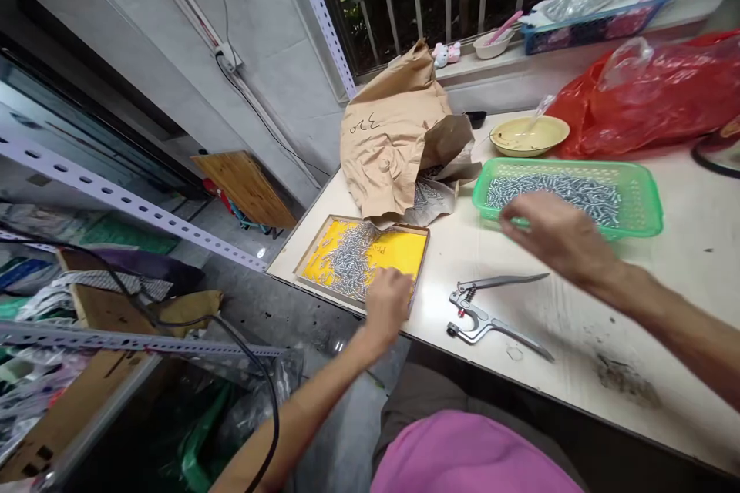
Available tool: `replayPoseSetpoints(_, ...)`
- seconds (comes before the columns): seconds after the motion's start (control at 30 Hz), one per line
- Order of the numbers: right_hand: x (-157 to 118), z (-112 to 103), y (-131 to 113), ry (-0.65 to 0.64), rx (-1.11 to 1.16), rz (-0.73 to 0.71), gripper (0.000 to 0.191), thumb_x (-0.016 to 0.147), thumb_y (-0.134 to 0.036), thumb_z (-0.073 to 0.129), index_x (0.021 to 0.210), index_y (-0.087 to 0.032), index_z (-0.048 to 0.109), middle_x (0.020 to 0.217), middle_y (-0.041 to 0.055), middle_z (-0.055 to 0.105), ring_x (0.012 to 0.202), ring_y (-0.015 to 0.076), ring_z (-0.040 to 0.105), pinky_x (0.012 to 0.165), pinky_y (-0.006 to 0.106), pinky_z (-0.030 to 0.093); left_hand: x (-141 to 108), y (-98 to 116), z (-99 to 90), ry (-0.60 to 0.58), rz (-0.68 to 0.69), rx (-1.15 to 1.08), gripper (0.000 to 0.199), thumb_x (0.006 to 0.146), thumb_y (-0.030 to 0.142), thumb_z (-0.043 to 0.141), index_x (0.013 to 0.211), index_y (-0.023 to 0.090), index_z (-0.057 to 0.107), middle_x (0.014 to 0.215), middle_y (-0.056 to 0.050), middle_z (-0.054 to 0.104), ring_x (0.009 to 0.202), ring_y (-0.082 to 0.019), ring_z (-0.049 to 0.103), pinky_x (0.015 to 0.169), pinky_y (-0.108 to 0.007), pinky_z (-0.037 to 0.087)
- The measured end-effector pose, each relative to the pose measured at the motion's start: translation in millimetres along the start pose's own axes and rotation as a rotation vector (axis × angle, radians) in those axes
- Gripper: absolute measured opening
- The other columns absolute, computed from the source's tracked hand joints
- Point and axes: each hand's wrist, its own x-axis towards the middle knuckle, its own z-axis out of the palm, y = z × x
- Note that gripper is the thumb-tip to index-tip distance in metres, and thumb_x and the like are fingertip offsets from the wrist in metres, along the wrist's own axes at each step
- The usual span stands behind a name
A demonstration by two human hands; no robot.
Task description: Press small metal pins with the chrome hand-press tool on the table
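My left hand (388, 302) is over the front right part of a shallow tray (398, 246) with a yellow bottom. Its fingers are curled, and whatever they may hold is hidden. Many small silvery metal pieces (351, 258) lie heaped in this tray. My right hand (563, 239) hovers at the front left of a green plastic basket (647, 204). Thumb and fingers are drawn together there; I cannot make out anything between them. Similar small metal pieces (595, 196) cover the basket's bottom. Between my hands, metal pliers (477, 320) with a spring rest on the table, handles apart.
An open brown paper sack (387, 139) leans behind the tray, metal pieces at its mouth. A yellow bowl (532, 140) and red plastic bags (647, 100) stand at the back. The table's (578, 400) front edge runs before my lap. A black cable (254, 358) crosses at left.
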Motion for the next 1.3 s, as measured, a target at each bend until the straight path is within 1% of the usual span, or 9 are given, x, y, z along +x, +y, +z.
replayPoseSetpoints(0.07,1.8,-17.3,28.5,-0.002,-0.227,0.093,0.025,0.093,-0.034,0.042,0.093,-0.017,0.061,0.081,0.0128,0.06,0.078,0.026,0.052,0.068,0.038,0.039,19.4,-34.1,-5.8,-0.059,-0.18,0.144,0.025,0.093,0.024,0.044,0.093,0.017,0.068,0.09,-0.009,0.061,0.09,-0.022,0.05,0.074,-0.032,0.043)
replayPoseSetpoints(0.17,-13.7,-25.5,44.7,-0.077,-0.31,0.148,0.039,0.094,-0.044,0.035,0.103,-0.017,0.062,0.089,0.0165,0.059,0.082,0.0306,0.052,0.068,0.043,0.04,36.7,-63.6,-5.5,-0.201,-0.273,0.276,0.027,0.091,0.028,0.047,0.086,0.016,0.07,0.094,-0.012,0.06,0.095,-0.025,0.049,0.075,-0.034,0.042)
replayPoseSetpoints(0.4,-95.4,-0.8,-13.7,-0.292,0.171,0.11,0.03,0.093,-0.039,0.041,0.103,-0.019,0.062,0.1,0.0105,0.061,0.091,0.0244,0.058,0.079,0.04,0.046,49.4,-71.4,7.6,-0.346,-0.312,0.326,0.029,0.089,0.02,0.043,0.089,0.011,0.071,0.099,-0.017,0.062,0.103,-0.029,0.05,0.074,-0.035,0.043)
replayPoseSetpoints(0.53,-130.2,0.0,-41.0,-0.417,0.291,0.214,0.03,0.096,-0.036,0.037,0.098,-0.021,0.063,0.096,0.0085,0.062,0.088,0.0209,0.059,0.075,0.036,0.047,55.5,-72.7,8.1,-0.367,-0.315,0.296,0.028,0.084,0.013,0.044,0.088,0.009,0.071,0.096,-0.019,0.064,0.103,-0.03,0.053,0.073,-0.033,0.043)
replayPoseSetpoints(0.7,-156.5,0.3,-50.2,-0.48,0.321,0.258,0.029,0.096,-0.033,0.037,0.097,-0.021,0.064,0.089,0.007,0.061,0.081,0.0192,0.058,0.072,0.035,0.046,60.9,-73.8,-2.7,-0.371,-0.317,0.219,0.024,0.077,0.008,0.047,0.077,0.01,0.071,0.085,-0.016,0.067,0.091,-0.026,0.06,0.07,-0.031,0.044)
replayPoseSetpoints(0.8,-163.2,1.7,-51.7,-0.472,0.313,0.266,0.027,0.096,-0.032,0.038,0.1,-0.021,0.063,0.089,0.0069,0.06,0.08,0.0194,0.058,0.072,0.034,0.045,61.4,-61.1,-10.1,-0.36,-0.301,0.111,0.021,0.079,0.015,0.051,0.081,0.013,0.072,0.086,-0.01,0.07,0.085,-0.021,0.063,0.07,-0.028,0.045)
replayPoseSetpoints(1.0,-161.7,6.5,-54.5,-0.453,0.295,0.286,0.023,0.095,-0.027,0.041,0.1,-0.019,0.061,0.09,0.0078,0.059,0.083,0.0201,0.057,0.072,0.033,0.044,45.4,10.6,-2.5,-0.522,-0.402,-0.702,0.021,0.074,0.032,0.062,0.083,0.015,0.07,0.069,-0.002,0.067,0.051,-0.01,0.055,0.049,-0.021,0.043)
replayPoseSetpoints(1.13,-160.0,9.3,-55.8,-0.466,0.268,0.329,0.02,0.094,-0.024,0.042,0.097,-0.018,0.062,0.088,0.0073,0.058,0.082,0.0196,0.056,0.072,0.032,0.042,33.1,42.5,17.3,-0.548,-0.347,-0.787,0.018,0.071,0.029,0.064,0.081,0.015,0.068,0.066,-0.001,0.066,0.05,-0.009,0.054,0.047,-0.019,0.042)
replayPoseSetpoints(1.3,-158.0,7.3,-57.7,-0.444,0.269,0.345,0.018,0.093,-0.022,0.045,0.096,-0.018,0.062,0.089,0.0077,0.058,0.084,0.0193,0.055,0.071,0.03,0.042,29.0,43.6,32.7,-0.558,-0.404,-0.868,0.02,0.069,0.032,0.067,0.076,0.016,0.059,0.055,0.003,0.058,0.043,-0.008,0.049,0.042,-0.019,0.038)
